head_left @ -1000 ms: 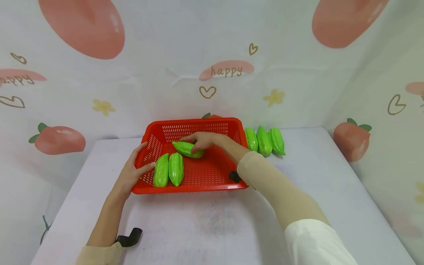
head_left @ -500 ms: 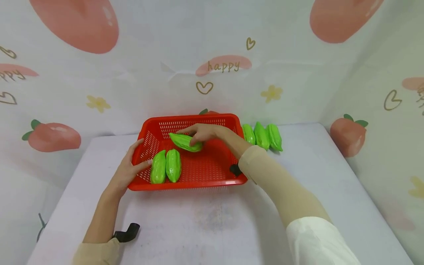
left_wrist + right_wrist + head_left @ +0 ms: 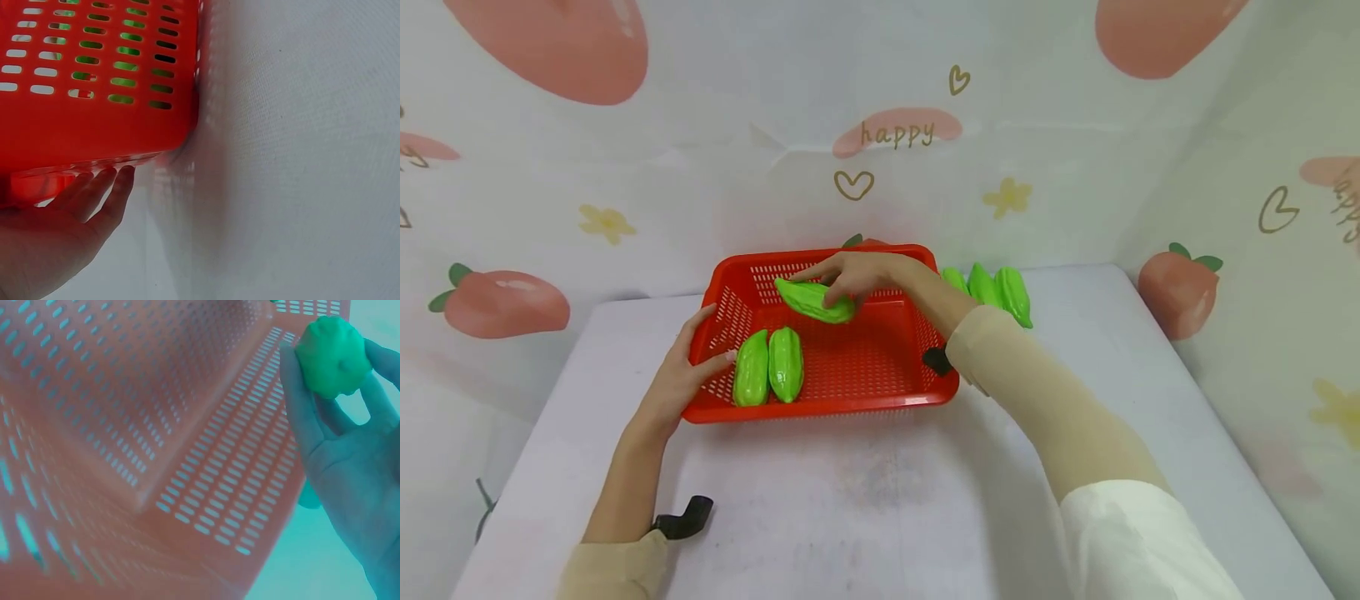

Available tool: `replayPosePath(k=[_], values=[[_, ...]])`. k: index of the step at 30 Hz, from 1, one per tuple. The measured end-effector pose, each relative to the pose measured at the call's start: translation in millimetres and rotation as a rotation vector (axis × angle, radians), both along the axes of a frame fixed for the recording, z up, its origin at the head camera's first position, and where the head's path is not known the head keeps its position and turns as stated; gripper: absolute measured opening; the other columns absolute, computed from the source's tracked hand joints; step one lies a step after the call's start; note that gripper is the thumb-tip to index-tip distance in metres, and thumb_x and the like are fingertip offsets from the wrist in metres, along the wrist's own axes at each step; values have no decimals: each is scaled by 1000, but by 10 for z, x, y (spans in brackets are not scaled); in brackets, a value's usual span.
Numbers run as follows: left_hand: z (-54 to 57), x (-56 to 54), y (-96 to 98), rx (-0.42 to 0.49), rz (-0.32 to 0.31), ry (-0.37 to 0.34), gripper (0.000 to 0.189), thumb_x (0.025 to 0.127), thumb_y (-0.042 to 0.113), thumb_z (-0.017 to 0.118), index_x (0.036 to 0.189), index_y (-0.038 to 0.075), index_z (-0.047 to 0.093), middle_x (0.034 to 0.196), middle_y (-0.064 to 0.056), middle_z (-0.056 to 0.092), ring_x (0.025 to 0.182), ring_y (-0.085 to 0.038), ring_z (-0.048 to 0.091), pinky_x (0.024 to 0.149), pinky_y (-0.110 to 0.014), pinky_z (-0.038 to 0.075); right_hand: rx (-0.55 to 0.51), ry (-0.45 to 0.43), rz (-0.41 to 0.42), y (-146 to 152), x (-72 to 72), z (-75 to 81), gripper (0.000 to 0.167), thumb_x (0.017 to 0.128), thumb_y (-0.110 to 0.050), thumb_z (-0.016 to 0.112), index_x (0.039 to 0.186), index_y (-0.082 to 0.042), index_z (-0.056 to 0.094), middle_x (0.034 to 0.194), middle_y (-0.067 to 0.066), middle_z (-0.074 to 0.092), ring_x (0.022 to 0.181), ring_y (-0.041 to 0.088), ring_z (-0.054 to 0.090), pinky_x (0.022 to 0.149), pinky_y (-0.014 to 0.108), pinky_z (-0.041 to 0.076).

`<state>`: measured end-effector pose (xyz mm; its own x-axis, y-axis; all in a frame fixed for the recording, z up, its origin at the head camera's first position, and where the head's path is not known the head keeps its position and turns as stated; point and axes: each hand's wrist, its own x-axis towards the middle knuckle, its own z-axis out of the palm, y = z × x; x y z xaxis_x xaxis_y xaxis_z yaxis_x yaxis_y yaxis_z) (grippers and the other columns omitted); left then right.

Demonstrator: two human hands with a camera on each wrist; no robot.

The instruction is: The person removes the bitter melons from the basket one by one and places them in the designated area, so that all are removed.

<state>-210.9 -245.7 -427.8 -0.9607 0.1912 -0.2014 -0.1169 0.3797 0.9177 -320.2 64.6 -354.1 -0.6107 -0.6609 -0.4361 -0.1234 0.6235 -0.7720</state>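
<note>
A red perforated plastic basket (image 3: 820,406) stands on the white table. My left hand (image 3: 672,382) grips its left rim, thumb on the inner side and fingers along the outer wall. With my right hand (image 3: 867,272) I hold a green ridged bitter melon (image 3: 811,302) between thumb and fingers, above the back part of the basket floor. The right wrist view shows the rounded end of this melon (image 3: 332,357) near the basket wall. Two more bitter melons, one at the far left (image 3: 751,371) and one beside it (image 3: 786,365), lie inside at the left.
Three bitter melons (image 3: 1015,296) lie on the table beyond the basket's right side, partly hidden by my right arm. A patterned white cloth (image 3: 760,200) hangs right behind the basket. Black wrist mounts (image 3: 685,518) stick out from both wrists.
My right hand has raised the bitter melon off the basket floor. The left hand keeps its hold on the rim. The head view has shifted slightly.
</note>
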Motion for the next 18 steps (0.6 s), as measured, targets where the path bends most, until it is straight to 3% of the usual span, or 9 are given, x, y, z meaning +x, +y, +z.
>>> replayPosePath(k=[7,18], values=[[23,23,-25,1,11,12,78,99,35,60,159,40,10,156,-17,28,123,-27,43,82,-30,56,3,86,30,62,107,183,61,92,-16,63,146,-42,48,146,2,41,112,17,48,80,28,52],[4,15,5,15,5,17,76,99,37,58,159,39,11,156,-17,28,121,-26,45,82,-30,56,36,193,111,211,367,342,65,91,-18,66,147,-42,45,127,-4,51,109,18,49,79,31,52]])
